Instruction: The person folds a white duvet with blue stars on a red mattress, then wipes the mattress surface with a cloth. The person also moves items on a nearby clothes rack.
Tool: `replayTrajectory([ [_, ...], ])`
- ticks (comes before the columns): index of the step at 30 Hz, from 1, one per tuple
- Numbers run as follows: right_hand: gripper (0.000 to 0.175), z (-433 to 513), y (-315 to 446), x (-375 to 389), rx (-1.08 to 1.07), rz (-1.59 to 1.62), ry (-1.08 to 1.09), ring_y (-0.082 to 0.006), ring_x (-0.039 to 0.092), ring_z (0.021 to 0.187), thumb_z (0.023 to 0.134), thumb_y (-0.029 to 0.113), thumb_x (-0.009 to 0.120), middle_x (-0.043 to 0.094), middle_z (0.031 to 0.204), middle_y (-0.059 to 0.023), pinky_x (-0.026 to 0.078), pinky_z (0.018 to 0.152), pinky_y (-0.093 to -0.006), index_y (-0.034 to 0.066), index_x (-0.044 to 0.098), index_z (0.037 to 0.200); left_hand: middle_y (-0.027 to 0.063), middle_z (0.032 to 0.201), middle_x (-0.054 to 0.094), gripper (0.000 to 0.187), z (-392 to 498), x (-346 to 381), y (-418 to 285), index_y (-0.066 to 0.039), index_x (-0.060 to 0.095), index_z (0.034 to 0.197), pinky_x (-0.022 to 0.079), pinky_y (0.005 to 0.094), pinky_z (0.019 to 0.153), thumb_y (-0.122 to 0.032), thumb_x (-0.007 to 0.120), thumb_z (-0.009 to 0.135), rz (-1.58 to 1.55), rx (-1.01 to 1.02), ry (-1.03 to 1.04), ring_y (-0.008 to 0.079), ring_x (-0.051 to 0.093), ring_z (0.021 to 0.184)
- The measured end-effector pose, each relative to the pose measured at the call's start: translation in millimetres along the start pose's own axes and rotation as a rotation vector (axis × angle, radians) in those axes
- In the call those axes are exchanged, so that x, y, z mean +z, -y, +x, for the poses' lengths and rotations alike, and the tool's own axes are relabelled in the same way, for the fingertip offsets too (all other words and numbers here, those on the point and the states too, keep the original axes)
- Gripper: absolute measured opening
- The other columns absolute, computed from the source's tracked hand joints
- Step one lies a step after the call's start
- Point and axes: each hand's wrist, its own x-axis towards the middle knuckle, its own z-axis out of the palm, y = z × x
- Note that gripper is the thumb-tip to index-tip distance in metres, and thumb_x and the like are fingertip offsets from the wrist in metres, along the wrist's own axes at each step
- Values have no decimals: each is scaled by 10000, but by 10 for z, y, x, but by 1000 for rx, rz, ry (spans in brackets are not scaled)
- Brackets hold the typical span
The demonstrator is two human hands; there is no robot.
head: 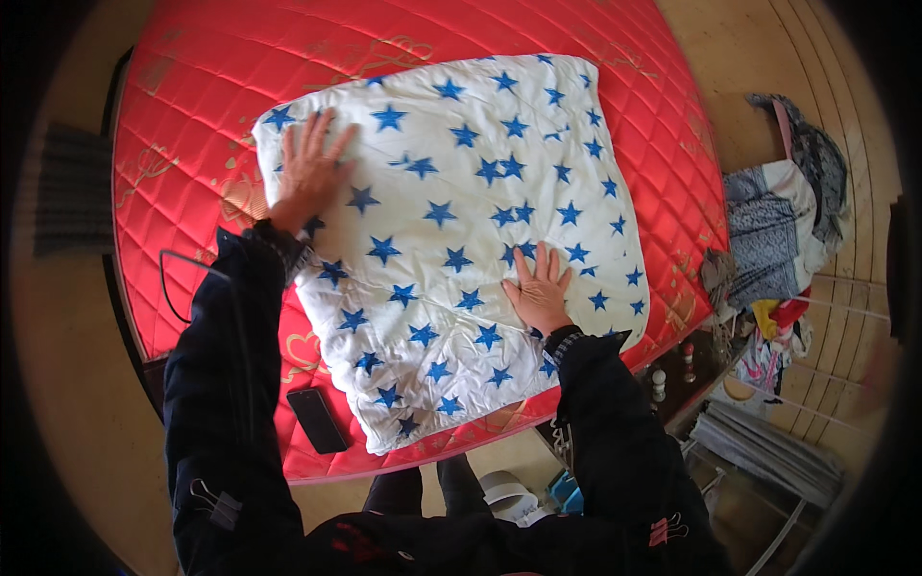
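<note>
A white cloth with blue stars (461, 194), padded like a folded quilt, lies spread out before me. My left hand (311, 169) rests palm down near its far left corner, fingers apart and slightly blurred. Flat on the lower right part of the cloth is my right hand (538, 289), also palm down with fingers spread. Neither hand grips anything. Small wrinkles run through the cloth near its front edge. Beneath it is a red quilted mattress (403, 29) with gold heart and ribbon patterns.
A black smartphone (317, 420) lies on the mattress by the cloth's front left corner. Heaped clothes (767, 230) sit beyond the right edge, above a rack with a folded grey fabric (767, 450). A white basin (508, 495) stands on the floor near my legs.
</note>
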Motion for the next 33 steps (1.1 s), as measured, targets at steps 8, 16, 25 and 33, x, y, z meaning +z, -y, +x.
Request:
replayTrajectory([
  [8,640,190,6,115,-69,119,105,-411,80,1452,914,499,520,117,1593,-149,51,1054,-726,291,327,1488,93,1591,182,634,76,84,490,-292,298,1502,114,615,1133,-545,451,942,114,-282,523,293,148,1474],
  [16,380,-12,-1546,-303,374,397,-734,-371,585,1012,816,217,691,621,1094,-232,464,885,-436,-42,615,1083,284,1410,364,660,-883,-340,8,-44,407,1381,326,545,1053,-235,709,826,-307,-286,-140,449,368,1300],
  [25,433,-700,-2040,321,883,1604,-408,-184,636,922,908,316,638,667,1008,-98,506,803,-297,-71,641,1104,296,1277,456,867,-2976,-574,-1459,0,316,1403,372,495,1013,-231,788,713,-552,-893,85,451,444,1197],
  [33,350,-809,-2222,444,484,1212,-266,-193,616,1005,942,184,566,662,1110,-116,481,882,-298,-51,591,1201,104,1099,643,617,-3305,-746,-1714,0,471,1310,532,339,794,-72,765,772,-1512,-1414,313,221,650,925],
])
